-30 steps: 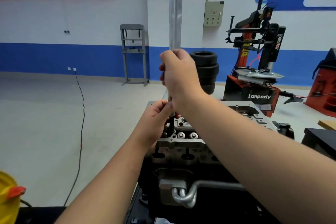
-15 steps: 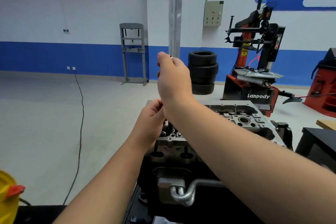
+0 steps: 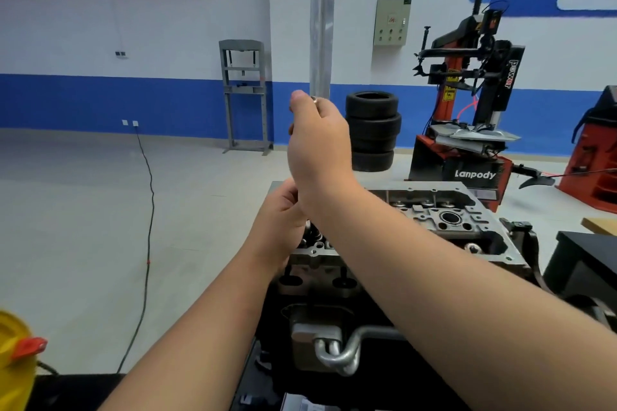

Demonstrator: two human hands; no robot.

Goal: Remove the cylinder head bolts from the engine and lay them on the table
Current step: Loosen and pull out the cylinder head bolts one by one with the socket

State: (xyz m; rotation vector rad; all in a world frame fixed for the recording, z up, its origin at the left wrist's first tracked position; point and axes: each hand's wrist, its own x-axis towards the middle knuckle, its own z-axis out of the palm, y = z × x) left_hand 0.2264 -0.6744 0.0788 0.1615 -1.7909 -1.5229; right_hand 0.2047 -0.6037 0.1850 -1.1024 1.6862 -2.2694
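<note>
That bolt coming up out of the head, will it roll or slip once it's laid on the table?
Probably yes. The bolt shows only a small round metal end above the right hand; its shank is hidden, but a round shank would likely roll. It is likely stiff, heavy for its size and perhaps oily from the engine, so slippery. The left hand stays at the bore.

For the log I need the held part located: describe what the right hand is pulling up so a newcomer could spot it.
Start at the grey cylinder head on the black engine in the centre. Above its near-left corner the right hand is raised, fingers curled round something mostly hidden. Only a small shiny metal tip, likely a bolt head, shows beside the thumb; nothing else metal sits that high.
</note>
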